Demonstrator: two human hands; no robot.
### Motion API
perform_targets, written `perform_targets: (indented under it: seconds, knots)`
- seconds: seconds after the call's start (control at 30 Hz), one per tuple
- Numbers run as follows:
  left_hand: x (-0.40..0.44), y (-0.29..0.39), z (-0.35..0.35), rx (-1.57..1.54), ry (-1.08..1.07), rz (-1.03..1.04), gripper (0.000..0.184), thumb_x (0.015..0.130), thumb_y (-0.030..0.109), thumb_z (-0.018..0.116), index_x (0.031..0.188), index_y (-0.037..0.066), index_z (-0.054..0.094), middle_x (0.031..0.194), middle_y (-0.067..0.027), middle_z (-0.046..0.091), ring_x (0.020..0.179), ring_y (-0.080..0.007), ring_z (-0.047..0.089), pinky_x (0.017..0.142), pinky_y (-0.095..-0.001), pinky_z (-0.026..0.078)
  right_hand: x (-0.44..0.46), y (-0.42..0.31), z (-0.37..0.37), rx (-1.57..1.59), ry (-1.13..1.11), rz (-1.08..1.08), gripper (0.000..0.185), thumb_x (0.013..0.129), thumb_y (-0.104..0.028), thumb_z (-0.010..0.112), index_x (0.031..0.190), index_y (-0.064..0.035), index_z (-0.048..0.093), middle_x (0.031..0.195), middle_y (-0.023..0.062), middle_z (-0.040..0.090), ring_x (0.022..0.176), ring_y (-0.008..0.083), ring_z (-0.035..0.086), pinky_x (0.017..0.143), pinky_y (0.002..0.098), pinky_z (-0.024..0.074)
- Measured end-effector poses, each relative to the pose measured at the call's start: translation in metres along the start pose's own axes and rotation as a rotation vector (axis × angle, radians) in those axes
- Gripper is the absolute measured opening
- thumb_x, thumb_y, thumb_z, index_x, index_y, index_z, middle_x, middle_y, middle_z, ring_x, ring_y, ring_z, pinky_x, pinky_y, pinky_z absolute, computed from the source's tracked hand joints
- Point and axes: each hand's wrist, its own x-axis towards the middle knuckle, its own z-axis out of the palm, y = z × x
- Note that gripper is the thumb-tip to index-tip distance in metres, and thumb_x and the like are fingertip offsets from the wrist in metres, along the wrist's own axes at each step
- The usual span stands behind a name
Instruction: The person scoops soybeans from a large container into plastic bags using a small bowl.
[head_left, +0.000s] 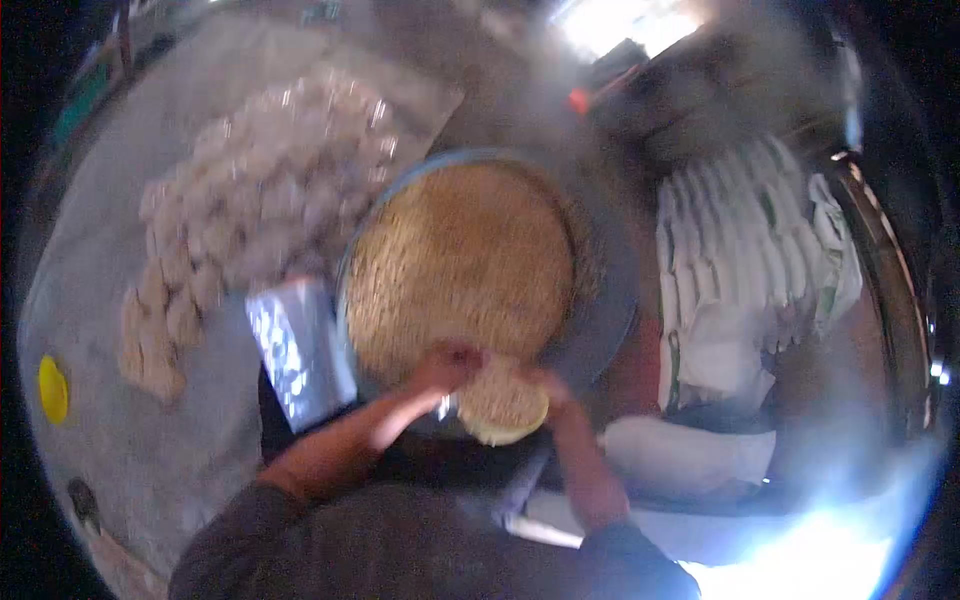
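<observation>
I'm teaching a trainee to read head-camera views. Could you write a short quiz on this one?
1. True or false: the yellow disc lies to the right of the large tub in the picture.
2. What is between the left hand and the right hand?
3. Where do the white overlapping pieces lie in the picture: a) left of the tub, b) right of it, c) inside it?

Key: 1. False, left; 2. A small round container; 3. b

The left forearm (pixel 340 450) slants inward from a dark sleeve (pixel 240 530); the right forearm (pixel 592 460) rises more steeply. Both are bare. The left hand (pixel 450 368) reaches slightly farther forward, its finger pose blurred; the right hand (pixel 547 385), close beside it, curls in a grip.
</observation>
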Motion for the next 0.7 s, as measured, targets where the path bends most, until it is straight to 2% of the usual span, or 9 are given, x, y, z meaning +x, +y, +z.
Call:
perform_targets:
  seconds: [0.07, 0.1, 0.17, 0.27, 0.37, 0.4, 0.5, 0.63, 0.7]
  knots:
    - [-0.010, 0.050, -0.009, 0.190, 0.016, -0.048, 0.024, 0.092, 0.027, 0.065, 0.094, 0.004, 0.072, 0.089, -0.0137, 0.073, 0.081, -0.0206, 0.070, 0.074, -0.0383, 0.054, 0.004, -0.016, 0.001, 0.022, 0.021, 0.054, 0.057, 0.087, -0.023, 0.071, 0.136, 0.0013, 0.054, 0.123, 0.0191, 0.067, 0.107, 0.0338, 0.068, 0.098, 0.0483, 0.0545]
    - [-0.012, 0.045, -0.003, 0.194, 0.071, 0.037, 0.022, 0.092, 0.026, 0.064, 0.094, 0.005, 0.073, 0.090, -0.0141, 0.073, 0.081, -0.0235, 0.070, 0.074, -0.0390, 0.054, 0.012, -0.030, 0.007, 0.142, -0.004, 0.156, 0.056, 0.088, -0.024, 0.069, 0.135, 0.0028, 0.054, 0.121, 0.0204, 0.067, 0.106, 0.0342, 0.068, 0.098, 0.0481, 0.0546]
    - [-0.009, 0.039, 0.005, 0.229, 0.194, 0.249, 0.019, 0.093, 0.025, 0.063, 0.093, 0.009, 0.073, 0.091, -0.0147, 0.072, 0.083, -0.0294, 0.070, 0.076, -0.0405, 0.054, 0.042, -0.051, -0.017, -0.253, -0.076, 0.167, 0.050, 0.093, -0.029, 0.062, 0.134, -0.0010, 0.056, 0.124, 0.0196, 0.066, 0.109, 0.0329, 0.068, 0.099, 0.0433, 0.0548]
    - [-0.018, 0.038, 0.010, 0.247, 0.249, 0.176, 0.021, 0.095, 0.022, 0.059, 0.098, 0.005, 0.070, 0.092, -0.0196, 0.071, 0.089, -0.0393, 0.069, 0.077, -0.0471, 0.054, 0.059, -0.064, 0.032, -0.641, -0.170, 0.078, 0.054, 0.098, -0.039, 0.055, 0.139, -0.0052, 0.051, 0.128, 0.0180, 0.064, 0.112, 0.0344, 0.066, 0.095, 0.0501, 0.0562]
    - [-0.001, -0.015, 0.028, 0.052, 0.488, 0.074, 0.020, 0.094, 0.021, 0.059, 0.104, 0.005, 0.066, 0.097, -0.0212, 0.069, 0.091, -0.0405, 0.069, 0.078, -0.0477, 0.054, 0.064, -0.077, 0.066, -1.067, 0.198, 0.308, 0.059, 0.099, -0.050, 0.049, 0.144, -0.0120, 0.044, 0.131, 0.0161, 0.062, 0.115, 0.0377, 0.064, 0.087, 0.0614, 0.0567]
    - [0.007, -0.043, 0.036, 0.116, 0.580, 0.142, 0.019, 0.096, 0.018, 0.057, 0.107, 0.004, 0.063, 0.099, -0.0223, 0.068, 0.092, -0.0427, 0.067, 0.078, -0.0478, 0.053, 0.076, -0.077, 0.060, -1.072, 0.130, 0.296, 0.060, 0.099, -0.050, 0.047, 0.146, -0.0146, 0.038, 0.129, 0.0169, 0.063, 0.110, 0.0405, 0.065, 0.076, 0.0668, 0.0573]
    - [0.010, -0.035, 0.024, 0.012, 0.573, 0.194, 0.017, 0.097, 0.016, 0.055, 0.106, 0.004, 0.063, 0.097, -0.0232, 0.067, 0.092, -0.0433, 0.066, 0.078, -0.0479, 0.052, 0.068, -0.097, 0.098, -1.271, 0.175, 0.316, 0.058, 0.096, -0.046, 0.048, 0.142, -0.0106, 0.045, 0.124, 0.0196, 0.064, 0.100, 0.0369, 0.070, 0.070, 0.0552, 0.0613]
    - [0.019, -0.041, 0.029, -0.070, 0.590, 0.256, 0.017, 0.098, 0.015, 0.053, 0.110, 0.006, 0.061, 0.092, -0.0228, 0.067, 0.089, -0.0447, 0.067, 0.074, -0.0498, 0.051, 0.063, -0.110, 0.126, -1.361, 0.152, 0.147, 0.056, 0.094, -0.046, 0.054, 0.138, -0.0123, 0.052, 0.119, 0.0188, 0.066, 0.094, 0.0325, 0.071, 0.066, 0.0549, 0.0612]
    - [0.014, -0.063, 0.038, 0.013, 0.615, 0.139, 0.017, 0.098, 0.016, 0.054, 0.111, 0.007, 0.060, 0.089, -0.0219, 0.067, 0.085, -0.0443, 0.067, 0.072, -0.0505, 0.052, 0.113, -0.089, 0.043, -1.571, -0.077, 0.097, 0.055, 0.094, -0.045, 0.055, 0.137, -0.0117, 0.053, 0.120, 0.0188, 0.065, 0.089, 0.0316, 0.071, 0.062, 0.0539, 0.0612]
